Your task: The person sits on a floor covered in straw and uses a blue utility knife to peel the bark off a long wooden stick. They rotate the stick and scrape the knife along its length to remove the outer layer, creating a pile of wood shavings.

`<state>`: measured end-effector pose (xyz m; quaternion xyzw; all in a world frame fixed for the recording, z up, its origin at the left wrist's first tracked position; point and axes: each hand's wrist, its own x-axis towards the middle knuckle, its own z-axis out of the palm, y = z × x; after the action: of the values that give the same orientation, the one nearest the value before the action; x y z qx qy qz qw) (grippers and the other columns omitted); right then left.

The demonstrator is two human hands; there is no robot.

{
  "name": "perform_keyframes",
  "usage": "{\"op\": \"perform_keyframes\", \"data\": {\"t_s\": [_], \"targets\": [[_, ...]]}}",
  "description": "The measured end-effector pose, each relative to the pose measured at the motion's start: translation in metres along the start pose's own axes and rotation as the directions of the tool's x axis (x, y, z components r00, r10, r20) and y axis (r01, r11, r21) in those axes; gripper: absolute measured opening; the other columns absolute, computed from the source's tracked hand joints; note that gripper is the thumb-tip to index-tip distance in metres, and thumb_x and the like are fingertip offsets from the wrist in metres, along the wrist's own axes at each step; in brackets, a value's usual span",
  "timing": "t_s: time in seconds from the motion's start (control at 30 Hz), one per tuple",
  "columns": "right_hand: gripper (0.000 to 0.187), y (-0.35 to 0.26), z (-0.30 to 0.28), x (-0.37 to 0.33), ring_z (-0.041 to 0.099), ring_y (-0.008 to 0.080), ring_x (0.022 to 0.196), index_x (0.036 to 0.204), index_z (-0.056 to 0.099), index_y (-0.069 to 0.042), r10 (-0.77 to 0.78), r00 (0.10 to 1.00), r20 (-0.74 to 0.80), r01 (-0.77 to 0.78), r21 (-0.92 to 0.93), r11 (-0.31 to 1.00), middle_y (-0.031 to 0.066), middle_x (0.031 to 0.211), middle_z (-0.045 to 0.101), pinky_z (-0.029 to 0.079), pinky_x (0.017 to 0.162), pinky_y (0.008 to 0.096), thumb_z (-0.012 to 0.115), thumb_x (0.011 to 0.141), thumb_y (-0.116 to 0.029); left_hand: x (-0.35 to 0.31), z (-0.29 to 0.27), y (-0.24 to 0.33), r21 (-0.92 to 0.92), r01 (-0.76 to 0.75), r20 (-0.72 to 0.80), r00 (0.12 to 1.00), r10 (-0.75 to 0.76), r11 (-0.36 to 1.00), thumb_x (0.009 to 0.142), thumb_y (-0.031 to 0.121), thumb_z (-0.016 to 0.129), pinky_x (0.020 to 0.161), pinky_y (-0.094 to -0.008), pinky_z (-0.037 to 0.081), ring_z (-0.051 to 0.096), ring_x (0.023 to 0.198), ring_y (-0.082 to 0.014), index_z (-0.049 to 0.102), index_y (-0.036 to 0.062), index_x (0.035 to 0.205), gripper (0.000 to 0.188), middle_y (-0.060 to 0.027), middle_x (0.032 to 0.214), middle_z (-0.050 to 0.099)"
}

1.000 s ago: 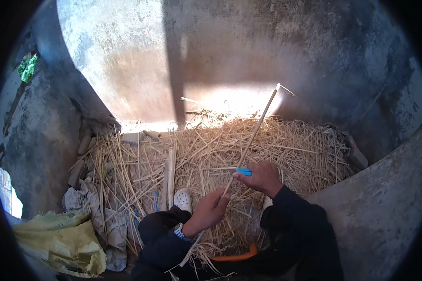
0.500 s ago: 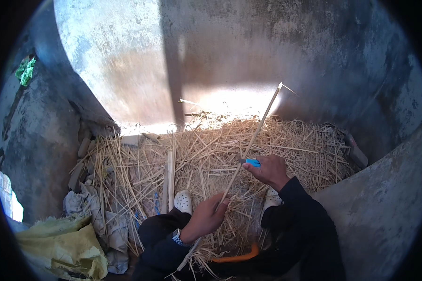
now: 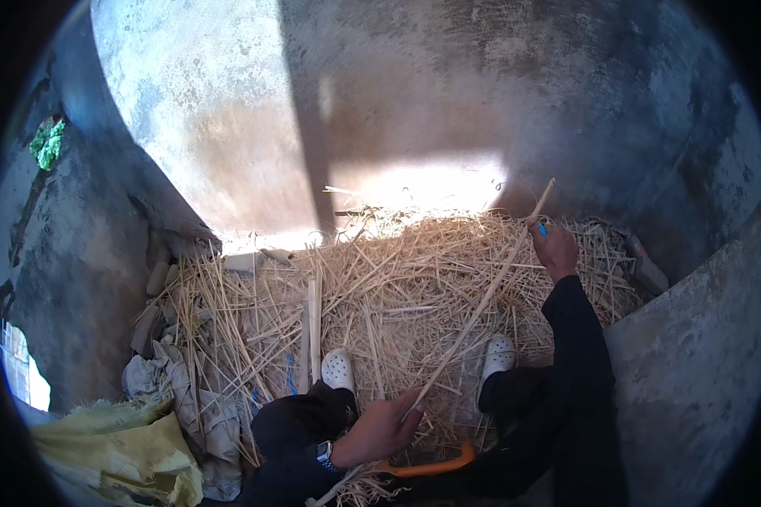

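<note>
A long, thin stick (image 3: 482,308), pale like bamboo, slants from my lap up and to the right. Its lower part lies in my left hand (image 3: 380,431), whose fingers are closed round it low between my knees. Farther out, my right hand (image 3: 558,252) is closed on a blue-handled knife (image 3: 542,229), of which only a bit of the handle shows. That hand is at the stick's upper end; the blade cannot be made out. Behind my left wrist, the stick's tail and some frayed shavings (image 3: 368,488) stick out.
Pale shavings and strips (image 3: 431,253) cover the floor. An orange curved tool frame (image 3: 431,465) lies between my legs. Yellow torn sacking (image 3: 123,448) and crumpled grey cloth (image 3: 161,376) are at the left. Concrete walls (image 3: 414,101) close in ahead and at the right (image 3: 693,363).
My right hand with the knife has moved up and right along the stick, from its middle to near its far end. The stick now leans farther right. My left hand has shifted slightly lower.
</note>
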<state>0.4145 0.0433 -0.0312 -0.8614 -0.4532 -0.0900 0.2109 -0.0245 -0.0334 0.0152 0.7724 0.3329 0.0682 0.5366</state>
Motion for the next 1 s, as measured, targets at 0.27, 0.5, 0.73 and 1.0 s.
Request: {"op": "perform_keyframes", "data": {"t_s": [0.27, 0.5, 0.73, 1.0], "targets": [[0.078, -0.063, -0.012, -0.047, 0.056, 0.0264, 0.045, 0.057, 0.063, -0.007, -0.291, 0.945, 0.152, 0.261, 0.19, 0.947, 0.01, 0.048, 0.052, 0.042, 0.046, 0.0424, 0.038, 0.085, -0.076, -0.004, 0.008, -0.024, -0.444, 0.033, 0.021, 0.999, -0.026, 0.895, 0.103, 0.026, 0.042, 0.05, -0.0229, 0.035, 0.04, 0.052, -0.0046, 0.051, 0.0023, 0.128, 0.035, 0.0067, 0.062, 0.04], [0.071, -0.148, -0.053, -0.13, 0.054, 0.0246, 0.04, 0.054, 0.059, -0.012, -0.686, 0.718, 0.119, 0.601, 0.391, 0.697, 0.005, 0.046, 0.05, 0.04, 0.041, 0.0382, 0.051, 0.075, -0.08, 0.004, -0.006, 0.0, -0.718, -0.015, -0.1, 0.992, -0.081, 0.696, 0.103, 0.028, 0.04, 0.047, -0.0194, 0.027, 0.032, 0.051, -0.0018, 0.049, 0.0016, 0.127, 0.037, 0.0084, 0.062, 0.036], [0.074, -0.146, -0.059, -0.129, 0.055, 0.0201, 0.038, 0.055, 0.061, -0.013, -0.715, 0.695, 0.075, 0.663, 0.319, 0.678, 0.0036, 0.044, 0.05, 0.041, 0.04, 0.0353, 0.046, 0.075, -0.083, 0.008, 0.007, 0.004, -0.692, -0.022, -0.104, 0.992, -0.07, 0.722, 0.103, 0.029, 0.04, 0.047, -0.0195, 0.027, 0.032, 0.05, -0.0019, 0.049, 0.0012, 0.127, 0.037, 0.0087, 0.059, 0.035], [0.074, -0.133, -0.055, -0.111, 0.052, 0.0194, 0.035, 0.051, 0.059, -0.011, -0.601, 0.798, 0.035, 0.555, 0.345, 0.757, 0.0037, 0.042, 0.049, 0.04, 0.039, 0.034, 0.049, 0.075, -0.081, 0.005, 0.013, 0.017, -0.66, -0.024, -0.15, 0.984, -0.101, 0.751, 0.103, 0.028, 0.04, 0.046, -0.0188, 0.026, 0.031, 0.049, -0.0014, 0.048, 0.0006, 0.126, 0.037, 0.0088, 0.06, 0.034]]}}
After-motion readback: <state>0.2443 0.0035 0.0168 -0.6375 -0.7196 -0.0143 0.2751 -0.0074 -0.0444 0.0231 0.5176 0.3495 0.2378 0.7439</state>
